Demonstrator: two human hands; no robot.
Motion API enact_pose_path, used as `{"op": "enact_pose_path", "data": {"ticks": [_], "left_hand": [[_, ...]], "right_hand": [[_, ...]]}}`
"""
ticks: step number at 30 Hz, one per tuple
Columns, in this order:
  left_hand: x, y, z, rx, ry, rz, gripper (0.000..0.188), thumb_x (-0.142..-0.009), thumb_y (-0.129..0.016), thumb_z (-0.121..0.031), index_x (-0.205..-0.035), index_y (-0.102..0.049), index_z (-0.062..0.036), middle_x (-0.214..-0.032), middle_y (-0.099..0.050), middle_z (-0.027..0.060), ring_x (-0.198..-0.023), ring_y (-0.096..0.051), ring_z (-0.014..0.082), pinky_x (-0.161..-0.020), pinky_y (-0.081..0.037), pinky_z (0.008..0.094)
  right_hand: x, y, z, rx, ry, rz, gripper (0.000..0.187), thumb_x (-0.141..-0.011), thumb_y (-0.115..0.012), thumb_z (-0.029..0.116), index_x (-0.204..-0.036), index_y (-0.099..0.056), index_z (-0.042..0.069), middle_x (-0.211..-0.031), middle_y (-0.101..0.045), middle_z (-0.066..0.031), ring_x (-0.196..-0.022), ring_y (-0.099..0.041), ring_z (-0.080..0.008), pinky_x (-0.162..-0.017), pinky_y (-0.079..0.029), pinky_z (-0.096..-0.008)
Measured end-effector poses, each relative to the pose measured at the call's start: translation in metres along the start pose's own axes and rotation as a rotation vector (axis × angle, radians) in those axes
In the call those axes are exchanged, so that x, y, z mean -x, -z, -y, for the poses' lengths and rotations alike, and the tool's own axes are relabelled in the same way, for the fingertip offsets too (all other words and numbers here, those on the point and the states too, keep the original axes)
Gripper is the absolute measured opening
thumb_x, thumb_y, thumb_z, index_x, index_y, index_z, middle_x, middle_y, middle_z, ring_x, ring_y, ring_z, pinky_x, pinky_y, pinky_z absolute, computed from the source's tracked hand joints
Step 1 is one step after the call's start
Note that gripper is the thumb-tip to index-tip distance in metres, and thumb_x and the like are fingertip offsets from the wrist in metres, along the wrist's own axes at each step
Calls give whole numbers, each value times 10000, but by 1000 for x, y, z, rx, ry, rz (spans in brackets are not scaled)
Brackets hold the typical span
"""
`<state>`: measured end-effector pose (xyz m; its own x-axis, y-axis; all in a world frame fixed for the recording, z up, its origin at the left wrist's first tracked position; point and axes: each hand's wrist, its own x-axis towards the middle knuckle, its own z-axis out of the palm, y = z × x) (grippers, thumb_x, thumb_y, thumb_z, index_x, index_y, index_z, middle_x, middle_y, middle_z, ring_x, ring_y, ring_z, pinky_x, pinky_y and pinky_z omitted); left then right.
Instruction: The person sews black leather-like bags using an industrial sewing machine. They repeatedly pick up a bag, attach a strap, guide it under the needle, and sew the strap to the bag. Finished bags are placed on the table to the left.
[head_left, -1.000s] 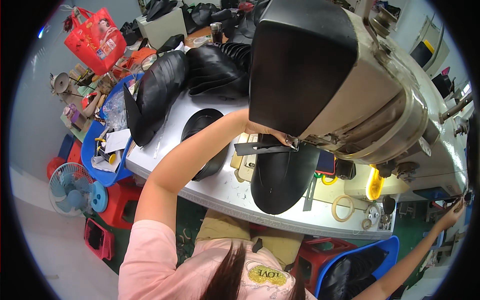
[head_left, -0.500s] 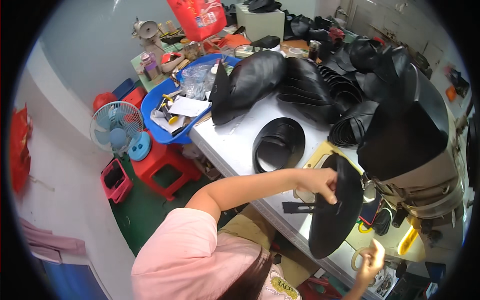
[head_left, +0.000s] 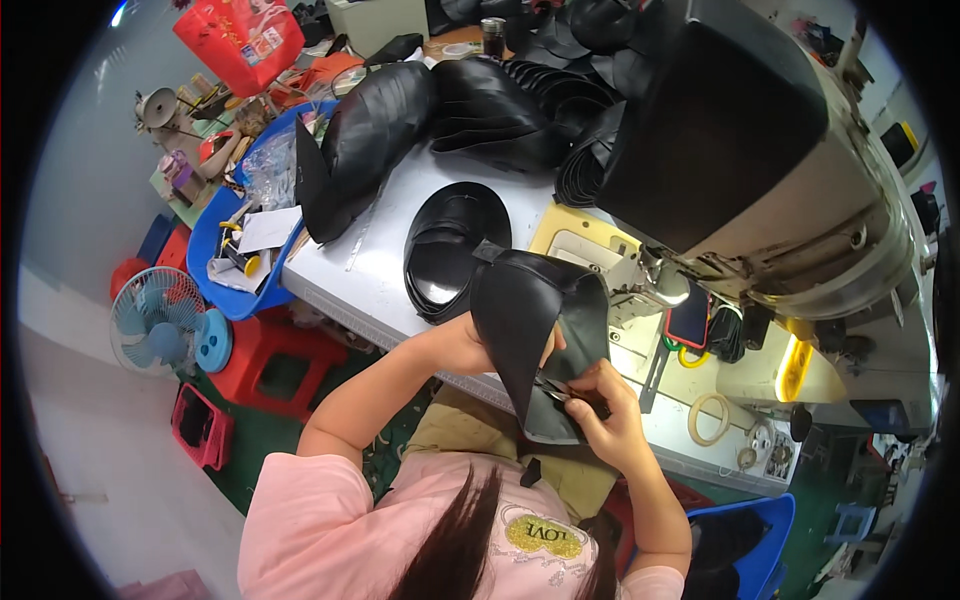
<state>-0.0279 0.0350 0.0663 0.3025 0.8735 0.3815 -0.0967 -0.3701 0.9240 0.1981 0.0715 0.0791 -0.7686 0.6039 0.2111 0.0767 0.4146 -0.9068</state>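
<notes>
A curved black leather-like piece [head_left: 520, 325] is held up in front of me, over the table's near edge. My left hand [head_left: 465, 347] grips it from the left, and some of its fingers are hidden behind the piece. My right hand [head_left: 610, 415] pinches a small metal tool [head_left: 553, 389], which looks like thread snips, against the lower inner side of the piece. Just beyond, a stack of black curved pieces [head_left: 455, 225] lies on the white table [head_left: 345, 270]. To the right stands a sewing machine [head_left: 770, 200] with a yellowish bed [head_left: 560, 228].
Piles of black pieces [head_left: 490, 110] line the table's far side. At left are a blue basin [head_left: 205, 245] of odds and ends, a red stool [head_left: 270, 350] and a fan [head_left: 160, 320]. A phone [head_left: 688, 318] and a tape roll [head_left: 709, 419] lie at right.
The black piece has moved left, away from the sewing machine, and turned over to show its inner side. My right hand has come up to it with the small metal tool. The view has shifted right.
</notes>
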Motion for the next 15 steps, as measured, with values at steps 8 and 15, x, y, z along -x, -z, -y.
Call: {"op": "enact_pose_path", "data": {"ticks": [8, 15], "left_hand": [[1, -5, -9, 146, 17, -57, 146, -795, -598, -154, -682, -525, -98, -744, -530, 51, -903, -542, 251, -1041, -225, 438], [7, -11, 10, 619, -141, -203, 191, -715, -659, -107, -611, -499, -112, -769, -492, 54, -959, -502, 259, -1002, -263, 445]], "right_hand": [[7, 3, -10, -164, -55, -288, 62, -763, -573, -20, -819, -549, -27, -755, -496, -65, -601, -457, -104, -564, -376, -194], [39, 26, -33, -247, 223, -472, 449, -908, -384, 419, -1085, -485, 18, -886, -556, -126, -499, -354, -63, -468, -272, -178]]}}
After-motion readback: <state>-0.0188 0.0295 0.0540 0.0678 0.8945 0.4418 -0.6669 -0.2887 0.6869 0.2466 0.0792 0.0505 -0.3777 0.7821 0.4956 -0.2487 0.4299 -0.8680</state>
